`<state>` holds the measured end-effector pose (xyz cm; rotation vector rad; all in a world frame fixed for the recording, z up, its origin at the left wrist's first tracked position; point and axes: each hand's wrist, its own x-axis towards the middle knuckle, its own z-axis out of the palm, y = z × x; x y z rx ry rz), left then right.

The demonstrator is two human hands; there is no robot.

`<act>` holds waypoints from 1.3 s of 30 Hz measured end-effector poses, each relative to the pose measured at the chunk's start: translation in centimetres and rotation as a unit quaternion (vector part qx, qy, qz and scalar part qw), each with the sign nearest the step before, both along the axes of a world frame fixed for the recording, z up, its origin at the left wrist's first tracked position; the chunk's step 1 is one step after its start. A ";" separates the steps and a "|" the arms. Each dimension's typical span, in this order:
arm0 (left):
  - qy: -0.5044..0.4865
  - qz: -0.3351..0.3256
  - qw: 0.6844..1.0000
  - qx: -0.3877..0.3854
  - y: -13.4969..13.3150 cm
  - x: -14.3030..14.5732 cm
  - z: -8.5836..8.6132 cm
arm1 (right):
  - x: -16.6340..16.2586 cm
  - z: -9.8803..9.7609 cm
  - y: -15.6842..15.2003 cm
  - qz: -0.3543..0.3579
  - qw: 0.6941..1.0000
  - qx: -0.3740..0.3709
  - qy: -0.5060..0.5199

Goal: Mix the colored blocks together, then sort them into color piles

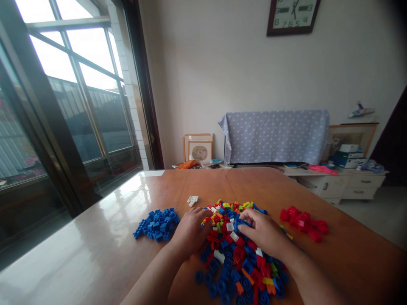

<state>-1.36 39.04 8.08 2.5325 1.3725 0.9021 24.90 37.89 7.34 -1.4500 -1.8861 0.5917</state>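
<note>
A mixed pile of plastic building blocks (240, 254) in red, blue, white, yellow, orange and green lies in front of me, with blue wheel-like rings among them. My left hand (191, 228) is at the pile's left edge, its fingers bent and its thumb apart from them; nothing held shows. Over the right side of the pile is my right hand (262, 231), thumb and forefinger apart beside blue pieces, with no clear grip on any. Left of my left hand is a heap of blue blocks (159, 224). A few white blocks (192, 200) lie beyond it.
Red blocks (303, 222) form a separate heap at the right of the shiny wooden table (104, 237). Past the far edge stand a cloth-covered object (276, 137), framed pictures (199, 150) and a white cabinet (352, 186). Glass doors (89, 93) are at the left.
</note>
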 end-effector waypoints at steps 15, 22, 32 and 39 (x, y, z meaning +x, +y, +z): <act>-0.088 -0.101 0.988 -0.074 -2.7 3.2 0.3 | -2.3 1.7 -1.9 0.104 0.955 -0.117 0.254; -0.197 -0.104 0.968 -0.119 -2.5 3.9 -0.2 | -2.5 0.6 -1.3 0.100 0.962 -0.081 0.242; -0.298 -0.122 0.930 -0.179 -2.2 4.1 -0.7 | -2.3 -1.0 -0.4 0.070 0.987 -0.004 0.143; -0.176 -0.048 0.981 -0.067 -1.6 2.3 0.3 | -2.1 -1.1 -0.5 0.054 0.992 0.015 0.110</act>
